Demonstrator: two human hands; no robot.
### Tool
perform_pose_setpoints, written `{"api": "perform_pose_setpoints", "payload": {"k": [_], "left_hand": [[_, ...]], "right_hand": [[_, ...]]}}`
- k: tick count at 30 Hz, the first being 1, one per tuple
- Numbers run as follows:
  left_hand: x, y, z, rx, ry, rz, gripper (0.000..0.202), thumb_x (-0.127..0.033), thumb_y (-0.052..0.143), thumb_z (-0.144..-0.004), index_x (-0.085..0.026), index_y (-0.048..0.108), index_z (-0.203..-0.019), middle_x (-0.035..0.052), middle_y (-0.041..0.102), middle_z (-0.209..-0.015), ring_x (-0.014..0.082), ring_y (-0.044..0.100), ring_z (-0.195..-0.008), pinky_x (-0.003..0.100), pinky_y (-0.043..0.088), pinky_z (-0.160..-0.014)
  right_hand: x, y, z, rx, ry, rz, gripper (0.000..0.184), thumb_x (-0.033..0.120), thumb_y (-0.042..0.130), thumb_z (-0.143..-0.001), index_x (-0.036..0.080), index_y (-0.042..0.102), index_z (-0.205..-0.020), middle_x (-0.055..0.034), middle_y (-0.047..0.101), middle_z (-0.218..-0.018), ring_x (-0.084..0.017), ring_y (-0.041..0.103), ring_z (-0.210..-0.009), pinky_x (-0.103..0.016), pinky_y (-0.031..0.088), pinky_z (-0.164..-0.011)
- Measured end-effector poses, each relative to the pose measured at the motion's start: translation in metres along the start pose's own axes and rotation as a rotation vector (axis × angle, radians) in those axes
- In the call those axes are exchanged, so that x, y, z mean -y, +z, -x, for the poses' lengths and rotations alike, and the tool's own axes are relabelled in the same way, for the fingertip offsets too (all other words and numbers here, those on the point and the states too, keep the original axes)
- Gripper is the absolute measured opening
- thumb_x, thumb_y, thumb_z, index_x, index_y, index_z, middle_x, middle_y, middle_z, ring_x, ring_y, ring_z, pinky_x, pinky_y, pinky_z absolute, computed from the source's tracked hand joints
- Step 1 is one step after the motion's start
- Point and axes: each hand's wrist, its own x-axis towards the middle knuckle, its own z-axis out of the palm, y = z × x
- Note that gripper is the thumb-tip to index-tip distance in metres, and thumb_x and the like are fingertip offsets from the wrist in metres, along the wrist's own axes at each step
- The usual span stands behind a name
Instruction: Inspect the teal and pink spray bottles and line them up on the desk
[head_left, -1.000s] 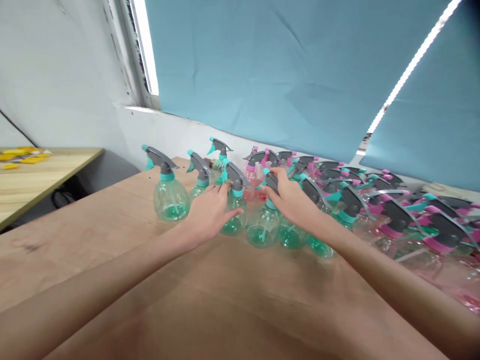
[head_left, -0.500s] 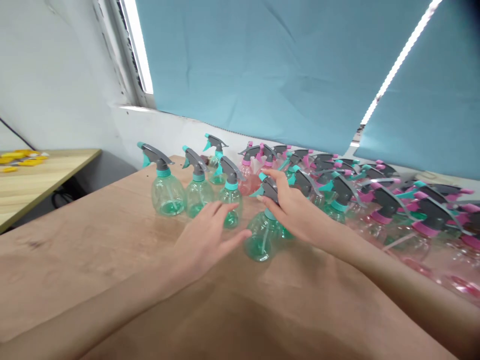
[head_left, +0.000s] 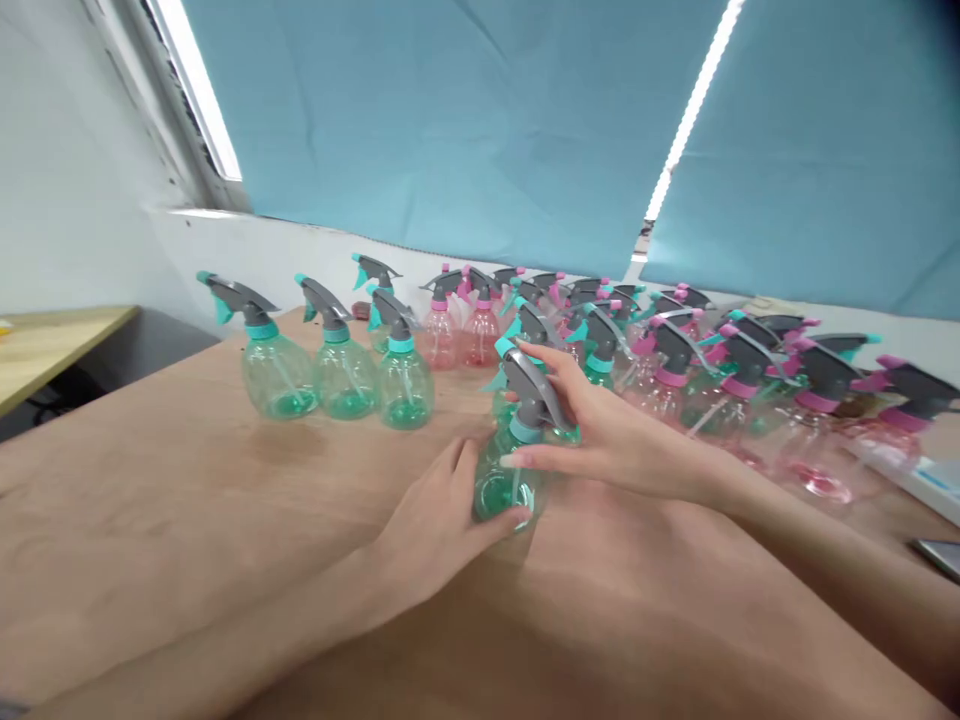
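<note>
A green spray bottle (head_left: 501, 482) with a grey trigger head and teal collar stands on the brown table (head_left: 187, 520), a little in front of the rest. My left hand (head_left: 435, 515) wraps round its round body from the left. My right hand (head_left: 600, 435) grips its neck and trigger head from the right. Three more green spray bottles (head_left: 341, 360) stand in a row to the left, apart from both hands.
Behind and to the right crowd several pink spray bottles (head_left: 675, 375) and green ones, up to the white window ledge (head_left: 262, 240). Blue blinds hang above. A second wooden table (head_left: 45, 345) stands at far left. A flat dark object (head_left: 937, 555) lies at the right edge.
My right hand has pulled one green bottle out of the cluster toward me. My left hand left the row of bottles and closed round this bottle's body. The view has shifted right.
</note>
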Motion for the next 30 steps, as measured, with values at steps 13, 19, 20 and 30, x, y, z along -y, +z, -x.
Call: {"api": "perform_pose_setpoints", "payload": {"k": [13, 19, 20, 30], "left_hand": [[-0.032, 0.066, -0.027, 0.175, 0.104, 0.113, 0.073, -0.055, 0.068, -0.085, -0.021, 0.033, -0.140, 0.0124, 0.053, -0.126, 0.0325, 0.053, -0.117, 0.049, 0.047, -0.096], [-0.022, 0.082, -0.037, 0.185, 0.145, 0.140, 0.079, -0.060, 0.064, -0.086, -0.025, 0.025, -0.145, 0.0131, 0.048, -0.133, 0.0349, 0.051, -0.121, 0.052, 0.045, -0.097], [-0.020, 0.082, -0.038, 0.211, 0.155, 0.141, 0.081, -0.061, 0.063, -0.086, -0.026, 0.023, -0.147, 0.0138, 0.048, -0.135, 0.0356, 0.050, -0.122, 0.053, 0.044, -0.097], [-0.007, 0.080, -0.041, 0.410, 0.177, -0.001, 0.080, -0.057, 0.067, -0.085, -0.022, 0.030, -0.146, 0.0148, 0.045, -0.145, 0.0342, 0.042, -0.132, 0.052, 0.035, -0.107]], "right_hand": [[-0.050, 0.004, 0.033, -0.387, -0.003, -0.362, 0.041, 0.044, 0.068, -0.082, 0.025, 0.053, -0.115, -0.0078, 0.062, -0.118, -0.025, 0.066, -0.095, -0.041, 0.057, -0.073], [-0.059, -0.001, 0.033, -0.475, 0.002, -0.387, 0.021, 0.029, 0.060, -0.087, 0.023, 0.060, -0.107, -0.0035, 0.063, -0.108, -0.020, 0.062, -0.092, -0.038, 0.051, -0.082], [-0.060, -0.001, 0.033, -0.484, -0.009, -0.397, 0.020, 0.023, 0.058, -0.086, 0.022, 0.060, -0.105, -0.0024, 0.063, -0.103, -0.018, 0.061, -0.090, -0.036, 0.050, -0.081], [-0.064, -0.014, 0.034, -0.377, 0.040, -0.361, 0.019, 0.012, 0.044, -0.067, 0.022, 0.056, -0.078, 0.0054, 0.041, -0.064, -0.009, 0.032, -0.053, -0.024, 0.029, -0.048]]}}
